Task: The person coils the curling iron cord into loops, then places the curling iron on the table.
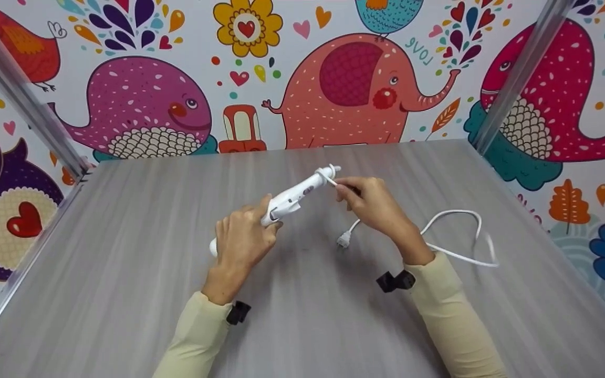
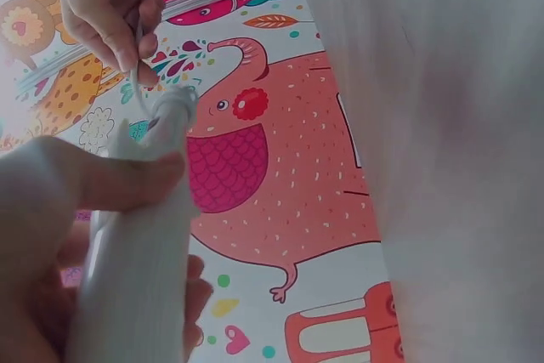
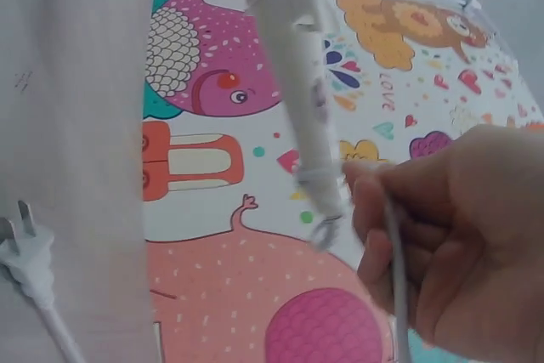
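Observation:
My left hand [image 1: 244,236] grips a white curling iron [image 1: 301,192], its far end tilted up and to the right above the table. The clamp lever shows just past my fingers, and in the left wrist view the thumb [image 2: 140,183] lies along the body. Near the iron's far end my right hand [image 1: 378,205] pinches the white power cord [image 3: 397,269] between thumb and fingertips. A turn of cord loops round that end. Below the right hand hangs the two-pronged plug [image 1: 343,240], close over the table.
A slack loop of the cord [image 1: 452,212] lies to the right, beside my right wrist. The grey wood-grain table [image 1: 124,252] ends at a cartoon-printed wall [image 1: 260,79]. Metal posts [image 1: 523,79] stand at both back corners.

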A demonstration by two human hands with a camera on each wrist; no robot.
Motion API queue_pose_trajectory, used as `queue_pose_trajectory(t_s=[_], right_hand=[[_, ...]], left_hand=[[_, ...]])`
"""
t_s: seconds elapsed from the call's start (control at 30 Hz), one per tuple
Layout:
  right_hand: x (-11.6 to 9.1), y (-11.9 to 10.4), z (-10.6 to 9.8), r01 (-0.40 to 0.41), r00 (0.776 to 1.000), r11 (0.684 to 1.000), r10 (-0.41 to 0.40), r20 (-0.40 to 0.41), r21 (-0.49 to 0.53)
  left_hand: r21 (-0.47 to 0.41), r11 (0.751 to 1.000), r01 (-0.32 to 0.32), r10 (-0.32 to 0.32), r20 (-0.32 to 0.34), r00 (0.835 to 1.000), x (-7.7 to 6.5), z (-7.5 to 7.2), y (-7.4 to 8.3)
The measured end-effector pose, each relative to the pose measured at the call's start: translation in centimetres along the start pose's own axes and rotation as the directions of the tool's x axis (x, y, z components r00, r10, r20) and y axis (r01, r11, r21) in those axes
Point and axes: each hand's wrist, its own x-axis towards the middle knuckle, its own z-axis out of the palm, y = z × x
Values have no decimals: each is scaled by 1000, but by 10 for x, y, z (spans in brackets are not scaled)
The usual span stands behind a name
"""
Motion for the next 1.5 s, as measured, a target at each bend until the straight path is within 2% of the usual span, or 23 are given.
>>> queue_pose_trajectory(t_s=[0.13, 0.2, 0.27, 0.37, 0.43, 0.53, 0.63, 0.8, 0.93, 1.07, 1.17, 1.27, 1.37, 1.5], right_hand=[[7, 14, 2, 84, 996, 983, -78, -42, 164], [10, 23, 4, 129, 991, 955, -115, -66, 266], [14, 32, 9, 153, 988, 913, -130, -85, 377], [17, 45, 18, 126, 991, 857, -85, -104, 500], [19, 53, 25, 86, 994, 831, -32, -107, 549], [20, 61, 31, 33, 995, 818, 27, -95, 574], [20, 64, 31, 22, 998, 814, 21, -67, 581], [20, 66, 24, 37, 999, 823, -44, -1, 566], [18, 71, 20, 21, 994, 823, -77, 75, 568], [16, 77, 16, -40, 979, 819, -82, 186, 572], [14, 80, 13, -113, 971, 856, -12, 239, 504], [13, 81, 9, -208, 963, 894, 117, 242, 397], [12, 82, 4, -235, 958, 919, 164, 237, 316], [13, 85, -2, -109, 962, 950, 28, 270, 291]], left_hand=[[-76, 996, 53, -55, -24, 998, 2, 1, 2], [-105, 993, 57, -62, -38, 997, 2, 2, 3], [-120, 991, 53, -60, -52, 997, 2, 3, 4], [-140, 989, 39, -48, -63, 997, 0, 7, 5], [-138, 990, 31, -40, -60, 997, -1, 10, 5], [-142, 990, 20, -27, -46, 999, -2, 14, 3], [-163, 987, 8, -15, -38, 999, -2, 15, 0], [-266, 964, 15, -18, -7, 1000, 2, 11, -3], [-371, 925, 82, -49, 96, 994, 3, 8, -7], [-486, 860, 154, -43, 232, 972, 5, 4, -13], [-535, 829, 160, 12, 304, 953, 6, 0, -17], [-533, 838, 115, 83, 332, 940, 7, -4, -22], [-514, 855, 71, 135, 353, 926, 7, -7, -24], [-473, 881, 29, 173, 378, 910, 7, -11, -27]])
